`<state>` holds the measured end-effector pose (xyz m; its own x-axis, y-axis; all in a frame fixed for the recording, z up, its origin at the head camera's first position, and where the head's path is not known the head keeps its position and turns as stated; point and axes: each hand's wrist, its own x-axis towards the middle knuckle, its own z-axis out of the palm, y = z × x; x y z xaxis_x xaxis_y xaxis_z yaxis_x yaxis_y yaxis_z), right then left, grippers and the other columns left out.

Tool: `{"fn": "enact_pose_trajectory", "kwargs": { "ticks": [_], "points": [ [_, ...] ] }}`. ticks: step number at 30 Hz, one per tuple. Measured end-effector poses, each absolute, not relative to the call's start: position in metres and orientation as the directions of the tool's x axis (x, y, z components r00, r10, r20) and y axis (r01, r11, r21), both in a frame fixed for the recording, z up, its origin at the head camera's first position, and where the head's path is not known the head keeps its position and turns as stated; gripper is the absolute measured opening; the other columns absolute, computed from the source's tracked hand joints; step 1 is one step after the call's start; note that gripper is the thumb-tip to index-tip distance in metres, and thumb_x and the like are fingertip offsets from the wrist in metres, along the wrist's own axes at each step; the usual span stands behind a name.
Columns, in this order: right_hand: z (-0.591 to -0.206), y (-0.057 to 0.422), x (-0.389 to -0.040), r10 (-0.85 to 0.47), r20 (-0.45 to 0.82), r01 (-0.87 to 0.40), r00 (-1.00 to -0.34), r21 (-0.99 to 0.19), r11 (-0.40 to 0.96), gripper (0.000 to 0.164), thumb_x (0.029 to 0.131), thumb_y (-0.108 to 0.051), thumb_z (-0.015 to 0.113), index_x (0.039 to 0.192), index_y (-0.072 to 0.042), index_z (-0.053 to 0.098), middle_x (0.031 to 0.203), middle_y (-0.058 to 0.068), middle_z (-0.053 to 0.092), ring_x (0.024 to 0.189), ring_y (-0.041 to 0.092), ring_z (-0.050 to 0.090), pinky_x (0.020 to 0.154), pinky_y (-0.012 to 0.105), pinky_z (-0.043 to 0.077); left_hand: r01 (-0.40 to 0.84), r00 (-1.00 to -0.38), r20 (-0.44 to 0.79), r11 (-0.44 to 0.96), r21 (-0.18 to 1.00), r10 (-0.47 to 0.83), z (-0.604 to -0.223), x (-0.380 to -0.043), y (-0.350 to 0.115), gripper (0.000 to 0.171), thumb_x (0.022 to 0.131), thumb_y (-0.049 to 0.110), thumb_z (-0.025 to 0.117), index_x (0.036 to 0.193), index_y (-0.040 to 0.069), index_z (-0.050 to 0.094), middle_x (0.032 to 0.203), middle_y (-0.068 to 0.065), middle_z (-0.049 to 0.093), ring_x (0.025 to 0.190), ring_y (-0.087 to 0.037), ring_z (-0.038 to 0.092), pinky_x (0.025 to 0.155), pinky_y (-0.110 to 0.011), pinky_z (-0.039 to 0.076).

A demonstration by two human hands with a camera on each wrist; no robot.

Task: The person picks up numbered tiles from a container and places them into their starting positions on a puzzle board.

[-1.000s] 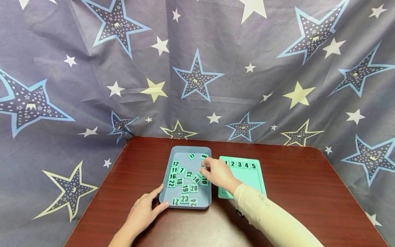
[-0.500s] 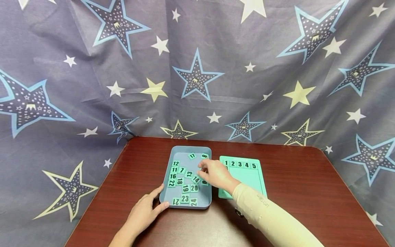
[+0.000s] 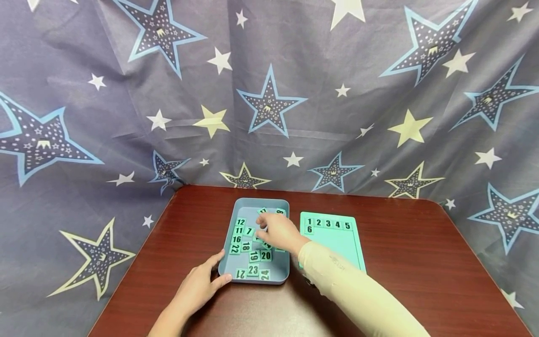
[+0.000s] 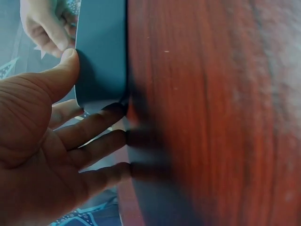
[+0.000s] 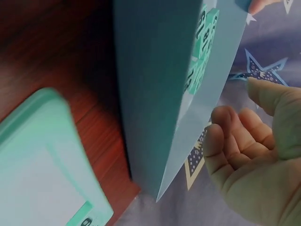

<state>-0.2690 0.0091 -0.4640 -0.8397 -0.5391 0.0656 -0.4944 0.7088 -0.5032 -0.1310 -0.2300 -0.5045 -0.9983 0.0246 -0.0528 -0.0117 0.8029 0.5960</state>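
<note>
In the head view, a blue-grey tray holds several green number tiles, among them the 7 tile and the 20 tile. My left hand rests against the tray's near left corner. Its thumb touches the rim and its spread, mostly straight fingers lie along the side, as the left wrist view shows. Over the tray's middle right hovers my right hand, covering some tiles, with the 7 tile just left of its fingertips. Nothing shows between its loosely bent fingers in the right wrist view.
Right of the tray lies a mint-green board with tiles 1 to 5 along its top and a 6 tile below the 1. Both stand on a dark red wooden table. A star-patterned cloth hangs behind it.
My right hand has moved left, from the tray's right edge toward its middle. The 6 tile on the board is now in plain sight. My left hand has stayed at the corner.
</note>
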Motion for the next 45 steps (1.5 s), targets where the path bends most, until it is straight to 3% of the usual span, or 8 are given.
{"fn": "enact_pose_trajectory", "kwargs": {
  "ticks": [7, 18, 24, 31, 36, 39, 43, 45],
  "points": [
    [-0.474, -0.022, -0.277, -0.547, 0.021, -0.522, -0.837, -0.331, 0.787, 0.03, 0.101, -0.029, 0.077, 0.126, -0.012, 0.075, 0.119, 0.003, 0.08, 0.109, 0.021, 0.076, 0.091, 0.038, 0.063, -0.043, -0.995, -0.095, 0.828, 0.56, 0.012, -0.5, -0.133, -0.226, 0.071, 0.095, 0.038, 0.081, 0.158, 0.014, 0.055, 0.144, -0.025, 0.067, 0.127, -0.047, 0.068, 0.102, -0.065, 0.054],
    [-0.489, -0.04, -0.283, -0.544, 0.042, -0.543, -0.838, -0.149, 0.826, 0.016, 0.098, -0.031, 0.08, 0.103, -0.017, 0.075, 0.09, -0.001, 0.077, 0.081, 0.017, 0.074, 0.067, 0.034, 0.06, -0.056, -0.995, -0.101, 0.837, 0.545, -0.001, -0.496, -0.134, -0.222, 0.071, 0.095, 0.034, 0.082, 0.158, 0.013, 0.054, 0.144, -0.024, 0.067, 0.128, -0.046, 0.067, 0.103, -0.065, 0.054],
    [-0.493, -0.042, -0.284, -0.527, 0.043, -0.528, -0.849, -0.118, 0.841, 0.016, 0.099, -0.032, 0.078, 0.095, -0.019, 0.071, 0.083, -0.002, 0.074, 0.08, 0.019, 0.074, 0.066, 0.037, 0.06, -0.063, -0.994, -0.107, 0.829, 0.555, -0.004, -0.495, -0.134, -0.221, 0.071, 0.096, 0.032, 0.081, 0.159, 0.013, 0.053, 0.145, -0.025, 0.066, 0.13, -0.047, 0.066, 0.103, -0.065, 0.053],
    [-0.498, -0.042, -0.285, -0.523, 0.065, -0.527, -0.85, -0.079, 0.846, 0.019, 0.1, -0.036, 0.077, 0.097, -0.019, 0.069, 0.081, -0.002, 0.072, 0.078, 0.019, 0.073, 0.069, 0.039, 0.061, -0.065, -0.993, -0.118, 0.83, 0.555, 0.002, -0.497, -0.134, -0.223, 0.071, 0.097, 0.032, 0.08, 0.16, 0.013, 0.052, 0.145, -0.026, 0.066, 0.13, -0.048, 0.066, 0.104, -0.066, 0.052],
    [-0.496, -0.033, -0.281, -0.54, 0.114, -0.551, -0.834, -0.124, 0.825, 0.026, 0.1, -0.035, 0.078, 0.115, -0.016, 0.07, 0.088, -0.001, 0.077, 0.08, 0.018, 0.074, 0.07, 0.037, 0.061, -0.062, -0.993, -0.119, 0.829, 0.556, 0.006, -0.498, -0.135, -0.223, 0.071, 0.097, 0.033, 0.08, 0.16, 0.014, 0.052, 0.145, -0.026, 0.066, 0.13, -0.047, 0.065, 0.104, -0.065, 0.053],
    [-0.487, -0.02, -0.276, -0.551, 0.16, -0.573, -0.819, -0.201, 0.794, 0.036, 0.099, -0.033, 0.078, 0.129, -0.015, 0.068, 0.102, 0.0, 0.081, 0.089, 0.019, 0.077, 0.075, 0.038, 0.063, -0.057, -0.993, -0.119, 0.829, 0.556, 0.011, -0.498, -0.136, -0.223, 0.071, 0.097, 0.034, 0.08, 0.159, 0.014, 0.052, 0.144, -0.027, 0.066, 0.129, -0.047, 0.066, 0.103, -0.065, 0.053],
    [-0.471, 0.01, -0.272, -0.553, 0.231, -0.599, -0.8, -0.273, 0.753, 0.041, 0.098, -0.029, 0.08, 0.133, -0.014, 0.066, 0.114, 0.0, 0.082, 0.101, 0.023, 0.078, 0.081, 0.043, 0.063, -0.064, -0.992, -0.127, 0.832, 0.551, 0.008, -0.498, -0.137, -0.223, 0.072, 0.098, 0.035, 0.079, 0.161, 0.015, 0.051, 0.146, -0.027, 0.065, 0.131, -0.047, 0.065, 0.103, -0.066, 0.053],
    [-0.465, 0.031, -0.272, -0.552, 0.261, -0.61, -0.792, -0.29, 0.738, 0.042, 0.097, -0.027, 0.081, 0.132, -0.012, 0.065, 0.112, 0.001, 0.082, 0.099, 0.024, 0.078, 0.08, 0.044, 0.062, -0.074, -0.991, -0.132, 0.835, 0.546, -0.001, -0.499, -0.136, -0.223, 0.072, 0.098, 0.035, 0.079, 0.161, 0.016, 0.05, 0.147, -0.027, 0.064, 0.132, -0.047, 0.064, 0.104, -0.066, 0.052]
  ]
}}
